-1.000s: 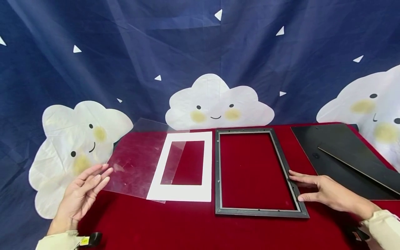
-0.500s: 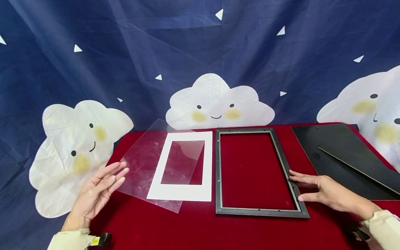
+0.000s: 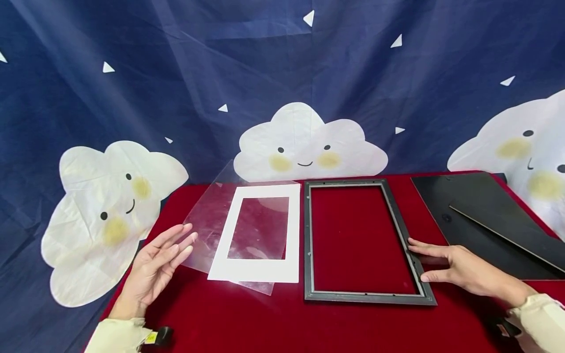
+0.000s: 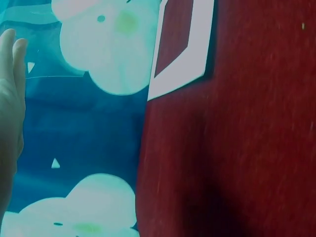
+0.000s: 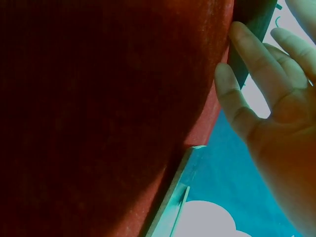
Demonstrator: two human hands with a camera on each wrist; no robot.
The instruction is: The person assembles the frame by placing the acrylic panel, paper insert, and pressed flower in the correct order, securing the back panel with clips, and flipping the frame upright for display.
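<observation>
In the head view a black picture frame (image 3: 371, 298) lies flat, its opening showing the red cloth. My right hand (image 3: 468, 272) rests against the frame's right side, fingers extended and thumb lower down; the right wrist view shows the same hand (image 5: 276, 94) with fairly straight fingers. To the left is a white mat (image 3: 265, 271) with a rectangular window. A clear sheet (image 3: 207, 235) passes beneath it, seen through the window and sticking out at left, top and bottom. The fingertips of my left hand (image 3: 156, 267) are at the sheet's left edge, fingers nearly straight.
A black backing board (image 3: 476, 206) with a slanted stand strip (image 3: 507, 239) lies at the far right. Red cloth (image 3: 291, 326) covers the table. Behind it hangs a blue curtain (image 3: 198, 63) with printed clouds.
My left hand has moved right, and the clear sheet has slid right with it and turned, now filling most of the mat's window. My right hand and the frame stay put.
</observation>
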